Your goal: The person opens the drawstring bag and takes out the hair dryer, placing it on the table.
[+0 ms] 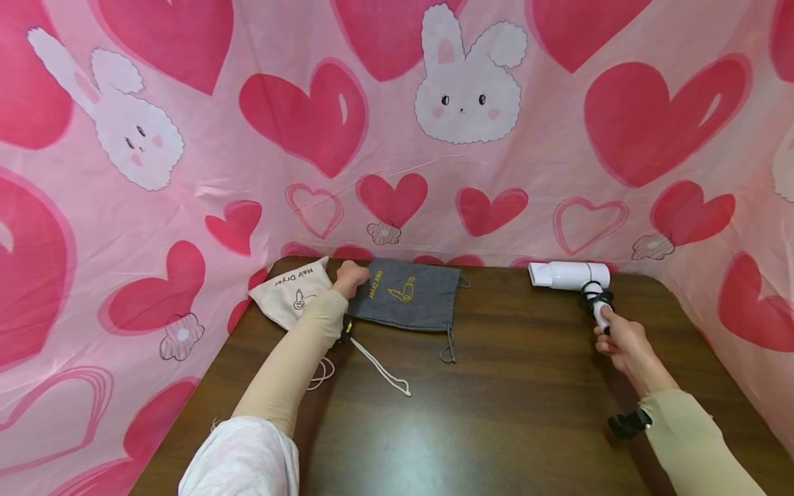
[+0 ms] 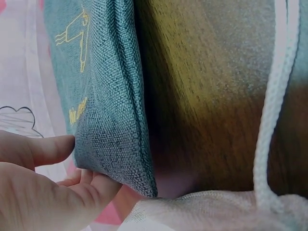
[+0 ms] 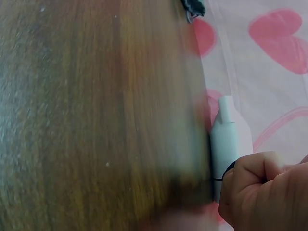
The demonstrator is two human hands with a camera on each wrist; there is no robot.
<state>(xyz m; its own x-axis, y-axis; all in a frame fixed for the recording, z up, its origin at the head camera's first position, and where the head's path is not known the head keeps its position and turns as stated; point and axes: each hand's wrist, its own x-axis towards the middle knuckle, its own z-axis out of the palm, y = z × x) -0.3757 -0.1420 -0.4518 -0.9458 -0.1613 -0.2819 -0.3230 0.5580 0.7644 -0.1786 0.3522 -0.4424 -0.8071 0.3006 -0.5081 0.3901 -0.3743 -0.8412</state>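
Note:
A grey drawstring bag (image 1: 414,295) printed with yellow "Hair Dryer" lettering lies at the back of the table. My left hand (image 1: 351,278) pinches its left edge; in the left wrist view, the thumb is on top of the grey cloth (image 2: 113,139) and the fingers are underneath. Beside it at the left lies a cream drawstring bag (image 1: 298,293), partly hidden by my left arm. At the back right, my right hand (image 1: 628,342) grips the handle of a white hair dryer (image 1: 567,275), whose nozzle points left. A black cord (image 1: 597,296) is wound around the handle.
The brown wooden table (image 1: 496,399) is bordered at the back and sides by a pink cloth (image 1: 397,158) with hearts and rabbits. A white drawstring (image 1: 381,365) trails across the table from the cream bag. Grey cord loops (image 1: 449,348) stick out at the grey bag's right end.

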